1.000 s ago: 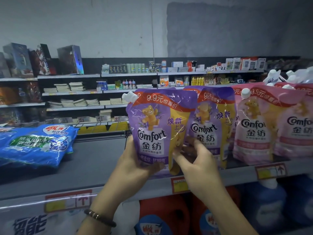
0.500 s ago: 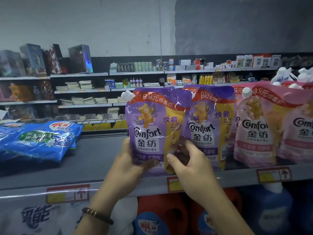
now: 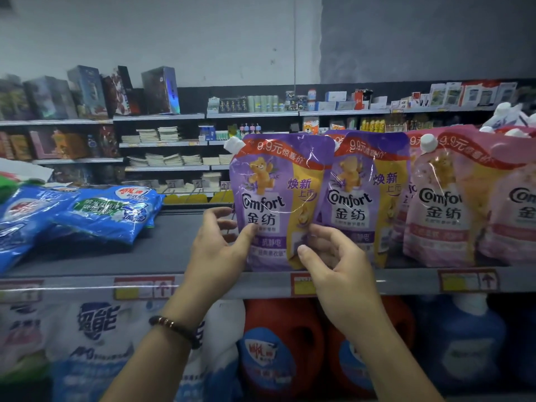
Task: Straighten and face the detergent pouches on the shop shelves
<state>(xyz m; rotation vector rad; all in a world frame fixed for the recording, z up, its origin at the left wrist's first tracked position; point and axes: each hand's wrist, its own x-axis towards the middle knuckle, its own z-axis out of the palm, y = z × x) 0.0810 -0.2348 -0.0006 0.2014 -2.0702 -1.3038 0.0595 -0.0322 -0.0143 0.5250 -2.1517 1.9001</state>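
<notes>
The purple Comfort pouch [image 3: 278, 198] stands upright at the shelf's front edge [image 3: 406, 281], label facing me. My left hand [image 3: 219, 253] grips its lower left side, thumb on the front and fingers at its left edge. My right hand [image 3: 333, 265] is at its lower right corner with fingers apart, only the thumb and index tips touching it. A second purple pouch [image 3: 365, 195] stands just behind and to the right, partly overlapped. Pink Comfort pouches [image 3: 443, 204] fill the shelf further right.
Blue detergent bags [image 3: 95, 213] lie flat on the left of the same shelf, with bare grey shelf [image 3: 171, 242] between them and the pouches. Red [image 3: 278, 352] and blue [image 3: 467, 346] bottles and white bags [image 3: 92, 338] stand on the shelf below.
The purple pouch has settled upright on the shelf beside the second one. My right hand has slipped from behind it and opened. My left hand keeps its grip.
</notes>
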